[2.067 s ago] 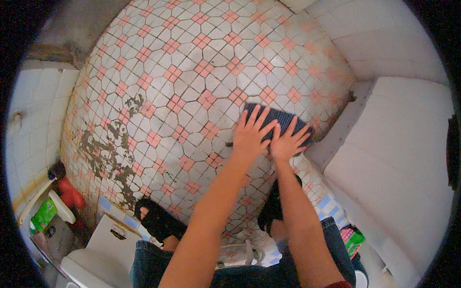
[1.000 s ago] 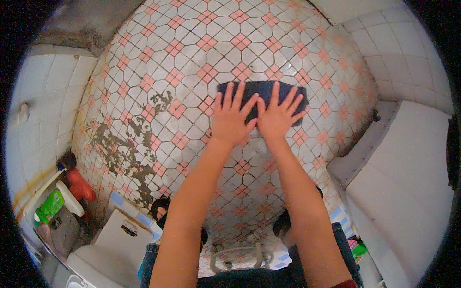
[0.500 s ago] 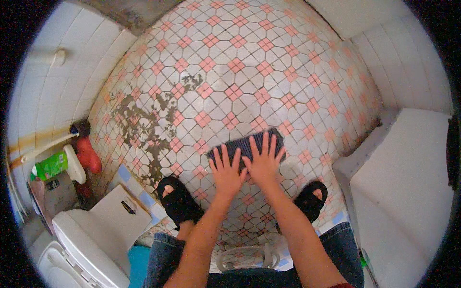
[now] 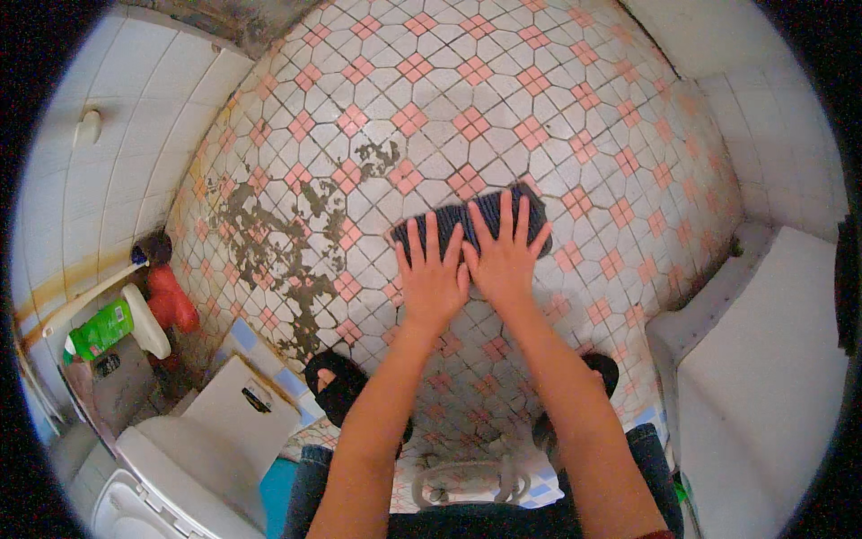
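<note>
floor [image 4: 575, 99]: one tiled floor, white with pink diamonds, with a dark worn patch on the left half.
change: over the last two seconds the cloth went out to the far side of the floor and has come back toward the person's feet, now a little further out than half a second ago; it reads to me as back-and-forth scrubbing strokes, with this stretch of tile in the middle of being worked over.
toilet [image 4: 180, 458]: one, white, at the near left, lid down.
ledge [image 4: 763, 377]: one white block along the right wall.
hands: two, side by side and touching at the thumbs. The left hand [image 4: 433, 280] and right hand [image 4: 505, 259] both lie flat, fingers spread wide, pressing down rather than gripping; no grip closes around anything.
cloth [image 4: 467, 216]: one dark ribbed cloth, flat on the floor at mid-scene, its near edge under both sets of fingertips and its far edge showing beyond them.
sandals [image 4: 337, 386]: two black ones on the person's feet, near side, one under each forearm.
bottles: one green bottle [image 4: 99, 328] lying by the left wall, and one red bottle [image 4: 171, 301] just right of it.
</note>
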The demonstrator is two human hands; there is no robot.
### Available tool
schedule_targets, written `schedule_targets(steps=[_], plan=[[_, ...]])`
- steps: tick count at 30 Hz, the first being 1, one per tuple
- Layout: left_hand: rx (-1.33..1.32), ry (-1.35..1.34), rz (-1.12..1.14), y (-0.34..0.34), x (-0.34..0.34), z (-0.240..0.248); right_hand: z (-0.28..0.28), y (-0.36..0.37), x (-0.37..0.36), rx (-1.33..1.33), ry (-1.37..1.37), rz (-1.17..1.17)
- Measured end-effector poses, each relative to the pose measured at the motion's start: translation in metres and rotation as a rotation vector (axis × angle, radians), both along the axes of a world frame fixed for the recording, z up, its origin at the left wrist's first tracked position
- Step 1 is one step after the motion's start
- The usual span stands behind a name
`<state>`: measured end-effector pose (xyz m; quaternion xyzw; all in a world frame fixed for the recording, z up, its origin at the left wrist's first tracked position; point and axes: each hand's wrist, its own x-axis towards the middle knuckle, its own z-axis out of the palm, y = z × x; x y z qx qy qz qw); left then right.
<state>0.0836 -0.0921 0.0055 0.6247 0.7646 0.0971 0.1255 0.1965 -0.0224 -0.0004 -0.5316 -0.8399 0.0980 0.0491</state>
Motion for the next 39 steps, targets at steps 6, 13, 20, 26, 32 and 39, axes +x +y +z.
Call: schedule_targets(steps=[6, 13, 20, 26, 32, 39], plan=[[0.094, 0.084, 0.049, 0.061, -0.051, -0.010, -0.007, 0.067, -0.055, 0.090, 0.072, 0.040], [0.023, 0.059, 0.074, 0.008, -0.038, -0.013, -0.009, 0.021, -0.038, 0.015, 0.032, 0.087], [-0.109, 0.029, 0.128, -0.084, 0.012, 0.000, -0.002, -0.064, 0.007, -0.045, 0.052, 0.156], [-0.114, -0.022, 0.117, -0.106, 0.022, 0.004, 0.001, -0.090, 0.021, -0.056, 0.017, 0.164], [-0.030, 0.031, 0.117, -0.048, -0.031, 0.000, 0.002, -0.030, -0.034, -0.010, 0.006, 0.157], [0.059, 0.119, 0.251, 0.023, -0.100, -0.014, -0.007, 0.049, -0.118, 0.094, 0.072, 0.205]])
